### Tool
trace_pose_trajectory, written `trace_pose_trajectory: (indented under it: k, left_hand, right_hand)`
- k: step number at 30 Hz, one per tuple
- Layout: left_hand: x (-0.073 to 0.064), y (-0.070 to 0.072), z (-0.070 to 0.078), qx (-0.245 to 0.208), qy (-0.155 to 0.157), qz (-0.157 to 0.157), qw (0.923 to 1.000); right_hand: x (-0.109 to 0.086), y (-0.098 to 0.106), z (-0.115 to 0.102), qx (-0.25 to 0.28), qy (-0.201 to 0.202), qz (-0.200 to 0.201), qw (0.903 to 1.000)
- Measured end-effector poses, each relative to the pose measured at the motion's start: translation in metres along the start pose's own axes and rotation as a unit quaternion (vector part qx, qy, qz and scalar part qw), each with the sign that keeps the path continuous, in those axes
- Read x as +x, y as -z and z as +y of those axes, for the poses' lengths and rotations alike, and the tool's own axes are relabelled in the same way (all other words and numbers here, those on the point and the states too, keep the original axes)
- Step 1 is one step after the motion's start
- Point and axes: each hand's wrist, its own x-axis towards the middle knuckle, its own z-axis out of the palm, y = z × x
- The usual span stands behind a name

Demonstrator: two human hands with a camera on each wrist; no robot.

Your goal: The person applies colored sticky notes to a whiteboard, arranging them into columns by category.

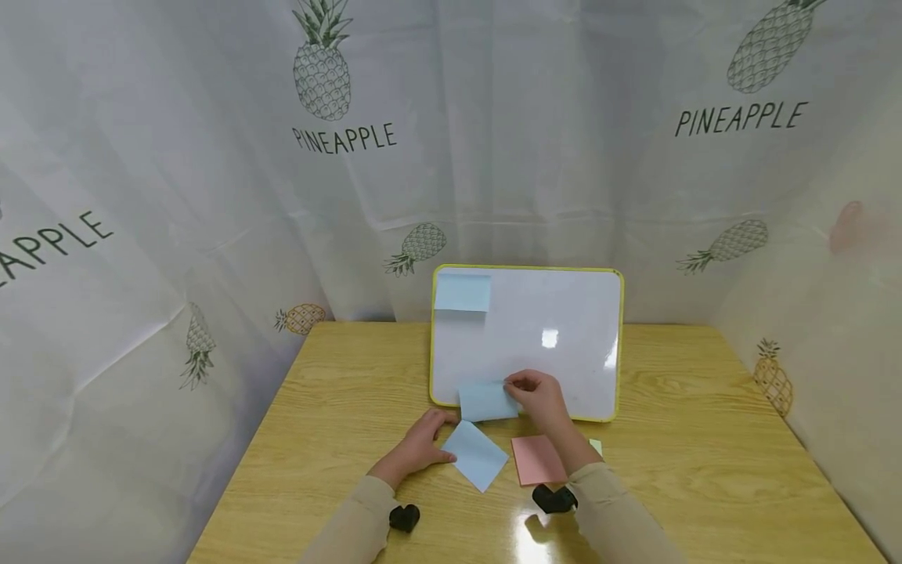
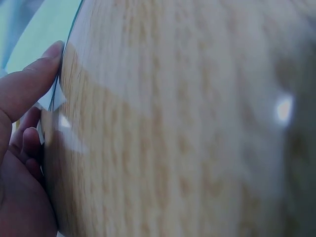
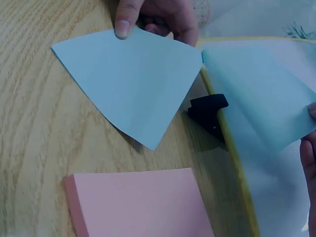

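Observation:
Near the whiteboard's lower left corner, my left hand point(image 1: 420, 445) holds a light blue sticky-note pad point(image 1: 478, 458) by its edge, thumb on top. The right wrist view shows that thumb point(image 3: 124, 24) on the blue paper, with the other fingers partly hidden behind it. My right hand point(image 1: 544, 401) pinches the upper right corner of a single blue sticky note point(image 1: 486, 401) between thumb and fingertips. This note overlaps the bottom edge of the whiteboard point(image 1: 550, 376) and looks bent in the right wrist view. Another blue note point(image 1: 462, 292) is stuck at the board's upper left.
A pink sticky-note pad point(image 1: 537, 460) lies on the wooden table point(image 1: 676, 439) below my right forearm. Beside that forearm, a pale green piece point(image 1: 596, 446) peeks out. A black clip-like support point(image 3: 208, 114) sits at the board's yellow edge. Pineapple-print curtain point(image 1: 528, 157) hangs behind.

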Motion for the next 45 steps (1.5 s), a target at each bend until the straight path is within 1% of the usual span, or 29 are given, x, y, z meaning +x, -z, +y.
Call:
trace_pose_trajectory:
  k: [5, 14, 18, 20, 23, 24, 26, 28, 33, 37, 41, 45]
  left_hand:
    - [0.002, 0.001, 0.0, 0.005, -0.005, 0.006, 1.0]
    - [0.0, 0.003, -0.001, -0.011, -0.006, 0.007, 0.9999]
    - [-0.001, 0.005, -0.002, -0.039, 0.005, 0.02, 0.999]
    - [-0.001, 0.007, 0.0, -0.056, 0.022, 0.03, 0.9978]
    - [-0.001, 0.013, 0.009, -0.092, 0.045, 0.044, 0.9938]
    - [-0.001, 0.016, 0.014, -0.106, 0.051, 0.045, 0.992]
    - [-0.001, 0.021, 0.022, -0.137, 0.057, 0.047, 0.9878]
    - [0.0, 0.026, 0.03, -0.164, 0.055, 0.053, 0.9835]
    - [0.002, 0.035, 0.042, -0.196, 0.041, 0.082, 0.9762]
    - [0.001, 0.038, 0.048, -0.218, 0.036, 0.09, 0.9711]
    - [0.001, 0.039, 0.052, -0.213, 0.044, 0.096, 0.9713]
    - [0.002, 0.043, 0.056, -0.203, 0.063, 0.108, 0.9712]
  right_hand:
    - [-0.001, 0.007, -0.004, 0.008, 0.014, 0.002, 0.9999]
    - [-0.008, 0.012, -0.007, 0.021, 0.008, -0.031, 0.9993]
    - [-0.014, 0.011, -0.012, 0.023, 0.013, -0.051, 0.9983]
    - [-0.02, 0.011, -0.019, 0.018, 0.031, -0.059, 0.9976]
    - [-0.029, 0.013, -0.034, 0.004, 0.06, -0.065, 0.9961]
    - [-0.032, 0.014, -0.039, -0.001, 0.068, -0.067, 0.9955]
    - [-0.036, 0.015, -0.045, -0.006, 0.079, -0.068, 0.9945]
    - [-0.034, 0.014, -0.038, -0.001, 0.081, -0.065, 0.9946]
    - [-0.025, 0.011, -0.012, 0.018, 0.076, -0.053, 0.9956]
    - [-0.027, 0.01, -0.009, 0.026, 0.066, -0.057, 0.9958]
    - [-0.029, 0.008, -0.009, 0.041, 0.052, -0.064, 0.9957]
    - [-0.029, 0.007, -0.01, 0.039, 0.038, -0.071, 0.996]
